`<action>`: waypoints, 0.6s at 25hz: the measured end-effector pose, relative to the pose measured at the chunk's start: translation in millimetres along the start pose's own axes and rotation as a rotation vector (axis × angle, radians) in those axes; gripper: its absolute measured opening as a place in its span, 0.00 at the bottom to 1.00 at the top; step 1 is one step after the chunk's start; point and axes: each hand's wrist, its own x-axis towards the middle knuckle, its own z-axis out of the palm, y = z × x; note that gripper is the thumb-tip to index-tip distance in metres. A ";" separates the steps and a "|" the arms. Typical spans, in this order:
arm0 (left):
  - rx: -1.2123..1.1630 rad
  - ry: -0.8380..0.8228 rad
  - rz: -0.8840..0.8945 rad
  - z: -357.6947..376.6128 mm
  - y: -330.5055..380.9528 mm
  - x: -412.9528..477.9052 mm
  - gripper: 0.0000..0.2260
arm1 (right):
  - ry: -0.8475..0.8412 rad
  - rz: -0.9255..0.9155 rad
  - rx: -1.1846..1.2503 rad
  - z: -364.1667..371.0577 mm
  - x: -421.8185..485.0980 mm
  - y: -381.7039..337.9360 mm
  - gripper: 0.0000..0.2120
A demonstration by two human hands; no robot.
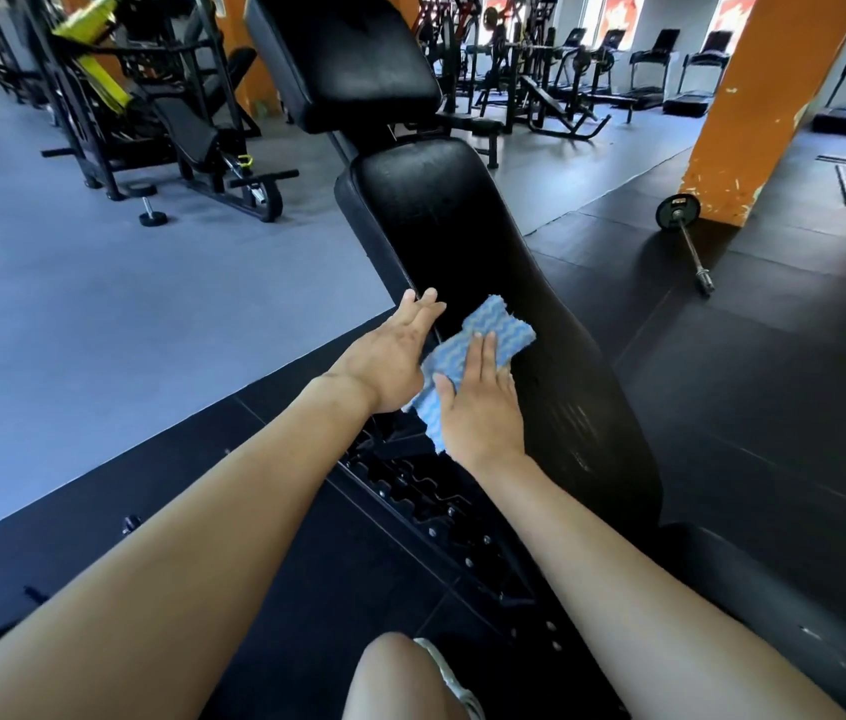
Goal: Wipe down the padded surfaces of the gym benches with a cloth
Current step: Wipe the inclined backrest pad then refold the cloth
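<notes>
Blue-and-white wavy cloth (pixel 483 335) on the black pad (pixel 452 226).
It lies oblong, long axis running near-left to far-right over the pad's left edge; right hand (pixel 480 407) presses it flat-fingered, left hand (pixel 390 361) spread beside it.

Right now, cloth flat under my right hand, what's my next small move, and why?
Probably push the cloth forward along the long pad with the right hand: straight fingers press it flat near the pad's left edge, much pad lies ahead, and the left hand rests at that edge.
</notes>
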 end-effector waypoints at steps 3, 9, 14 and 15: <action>-0.015 0.009 0.000 2.0 -3.8 3.1 0.36 | -0.016 -0.045 0.074 -18.6 43.8 -23.1 0.34; -0.145 0.092 0.056 20.5 -13.0 -4.4 0.36 | 0.001 -0.025 0.080 3.5 -5.3 10.8 0.42; -0.316 0.172 0.032 35.0 -6.7 -16.2 0.32 | -0.114 0.108 -0.062 0.2 5.5 -8.0 0.44; -0.372 0.196 0.018 36.4 -4.4 -17.9 0.30 | -0.138 0.147 -0.028 -6.3 19.1 -18.8 0.44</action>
